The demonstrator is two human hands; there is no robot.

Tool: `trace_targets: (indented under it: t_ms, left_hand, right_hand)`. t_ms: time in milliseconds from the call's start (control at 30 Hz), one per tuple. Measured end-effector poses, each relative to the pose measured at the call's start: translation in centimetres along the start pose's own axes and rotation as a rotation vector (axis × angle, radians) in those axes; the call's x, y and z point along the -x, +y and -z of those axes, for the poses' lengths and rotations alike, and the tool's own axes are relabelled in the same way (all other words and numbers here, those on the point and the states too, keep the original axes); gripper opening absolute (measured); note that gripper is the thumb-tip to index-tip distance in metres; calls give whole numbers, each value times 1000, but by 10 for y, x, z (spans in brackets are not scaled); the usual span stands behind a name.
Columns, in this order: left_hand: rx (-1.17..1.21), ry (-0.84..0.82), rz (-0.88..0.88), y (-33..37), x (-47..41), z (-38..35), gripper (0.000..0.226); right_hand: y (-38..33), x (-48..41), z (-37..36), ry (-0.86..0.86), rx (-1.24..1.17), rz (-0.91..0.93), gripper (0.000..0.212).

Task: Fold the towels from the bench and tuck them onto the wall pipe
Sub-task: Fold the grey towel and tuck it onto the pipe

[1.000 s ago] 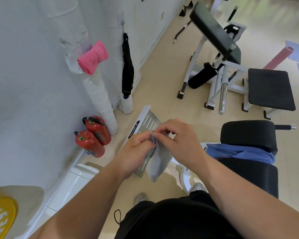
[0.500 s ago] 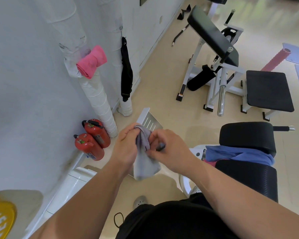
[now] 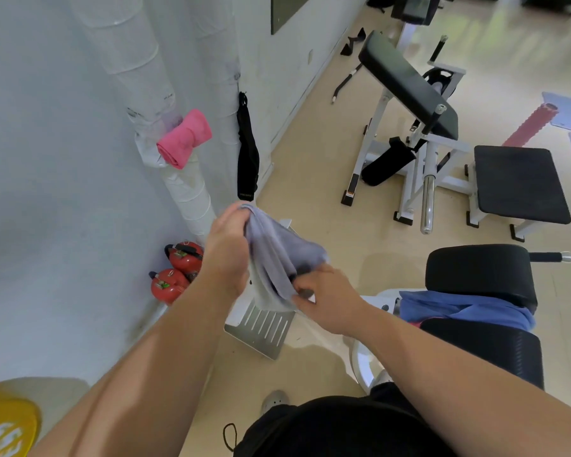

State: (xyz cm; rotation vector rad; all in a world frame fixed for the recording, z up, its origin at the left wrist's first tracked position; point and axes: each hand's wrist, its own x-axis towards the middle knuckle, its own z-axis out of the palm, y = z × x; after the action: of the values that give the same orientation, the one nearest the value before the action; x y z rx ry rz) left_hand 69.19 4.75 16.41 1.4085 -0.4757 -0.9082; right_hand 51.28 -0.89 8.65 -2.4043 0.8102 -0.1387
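While the grey towel [image 3: 277,255] hangs in the air between both hands, it is mid-fold, well clear of the surface [image 3: 482,354] it is meant to come from. The left hand [image 3: 228,255] has its grip clamped on the upper bunched edge, held high so the cloth drapes down, and the right hand [image 3: 327,298] pinches the lower part with its grip closed on the fabric, seemingly to draw that end up or across for the next fold. A blue towel [image 3: 462,308] lies on the surface at the right, waiting its turn, with a sliver of pink under it. On the wall pipe [image 3: 185,192] a rolled pink towel [image 3: 183,138] is already wedged, which shows where the grey one is meant to go. Holding it near the pipe keeps the reach short.
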Motion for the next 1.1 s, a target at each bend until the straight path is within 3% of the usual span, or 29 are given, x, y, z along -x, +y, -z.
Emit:
trace_targets:
  t_ms: [100,167,233,433,600,733,933,1033,1100]
  left_hand:
    - [-37,130,14,7,-22,3,37]
    - [-101,121,-8,9,-31,0,29]
    - [-172,124,-17,10,-35,-3,28]
    - [-268,170,-13,8,-52,19,32]
    - [-305,145,-55,4,-56,34,32]
    - [-213,201,-59,22,-56,18,35]
    - [-130,146,-189,57,-53,0,39]
    - [-138,96,-227,62,-54,2,37]
    - [-106,91,-228,58,-56,8,36]
  right_hand:
    - [24,10,-4,-277,494,-79,22]
    - [33,16,0,-315,628,-90,30]
    - [43,19,9,-255,654,-109,37]
    - [71,30,64,147,586,-74,46]
    - [62,25,130,261,487,-32,49]
    - [34,17,172,356,259,27,30]
    - [21,15,200,487,-287,-205,15]
    - [15,17,199,513,-719,-233,17]
    - [12,18,195,480,-977,-273,34]
